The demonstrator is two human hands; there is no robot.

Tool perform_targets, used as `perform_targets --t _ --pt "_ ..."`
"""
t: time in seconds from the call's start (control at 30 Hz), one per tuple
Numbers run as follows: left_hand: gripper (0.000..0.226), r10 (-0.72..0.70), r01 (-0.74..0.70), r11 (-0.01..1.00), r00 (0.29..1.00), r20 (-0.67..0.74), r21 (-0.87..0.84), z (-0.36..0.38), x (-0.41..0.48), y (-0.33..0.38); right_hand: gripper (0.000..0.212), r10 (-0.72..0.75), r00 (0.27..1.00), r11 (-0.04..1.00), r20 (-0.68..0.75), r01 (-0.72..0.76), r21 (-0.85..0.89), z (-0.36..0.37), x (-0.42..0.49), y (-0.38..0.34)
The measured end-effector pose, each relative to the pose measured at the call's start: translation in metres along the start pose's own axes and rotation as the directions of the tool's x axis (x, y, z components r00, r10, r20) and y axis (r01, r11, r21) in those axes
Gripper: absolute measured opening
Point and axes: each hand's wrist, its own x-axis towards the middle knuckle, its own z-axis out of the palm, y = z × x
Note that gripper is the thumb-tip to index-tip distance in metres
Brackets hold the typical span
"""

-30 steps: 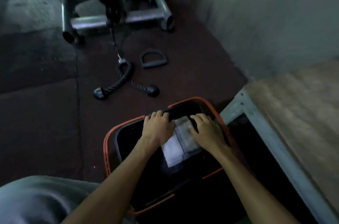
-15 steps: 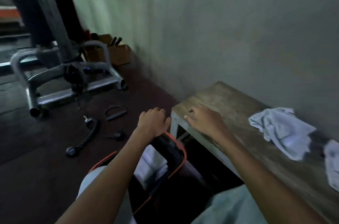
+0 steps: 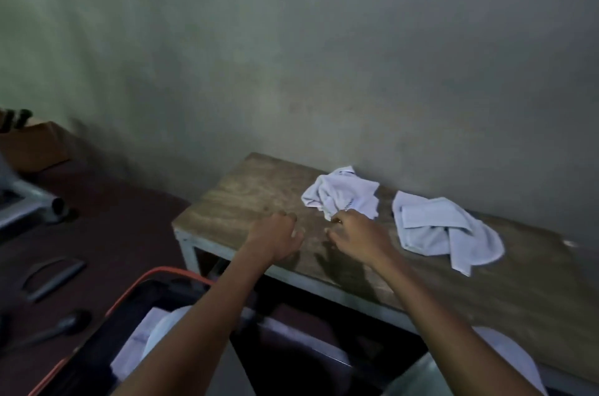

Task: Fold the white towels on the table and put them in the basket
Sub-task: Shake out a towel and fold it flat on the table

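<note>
Nearest me, the basket (image 3: 136, 285) sits on the floor with a folded towel (image 3: 136, 343) inside, partly under my left arm. Both hands hover over the bench (image 3: 246, 191). My left grip (image 3: 275, 238) is loosely curled, holding nothing. My right grip (image 3: 359, 238) is half open, fingertips touching the near crumpled towel (image 3: 343, 196). A second crumpled towel (image 3: 444, 228) lies beside it, to the right.
</note>
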Motion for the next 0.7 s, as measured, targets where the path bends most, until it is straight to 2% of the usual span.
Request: perform_targets --t 0.23,0.37,0.57,0.7 --pt "0.050 0.131 -0.134 0.991 0.987 0.093 0.024 0.021 0.031 0.073 0.036 0.133 0.991 0.991 -0.031 -0.133 -0.002 -0.005 -0.030 0.077" --pt "0.046 0.167 -0.170 0.985 0.984 0.056 0.044 0.027 0.039 0.078 0.035 0.122 0.993 0.992 -0.013 -0.122 -0.019 0.002 -0.025 0.094" --pt "0.039 0.188 -0.191 0.981 0.979 0.081 0.031 0.053 0.066 0.065 0.031 0.098 0.995 0.995 -0.031 -0.099 -0.034 0.030 0.010 0.098" --pt "0.027 0.366 -0.365 0.927 0.931 0.005 0.091 0.088 0.092 0.062 0.024 0.034 0.992 0.986 -0.120 -0.053 -0.159 0.054 0.037 0.107"
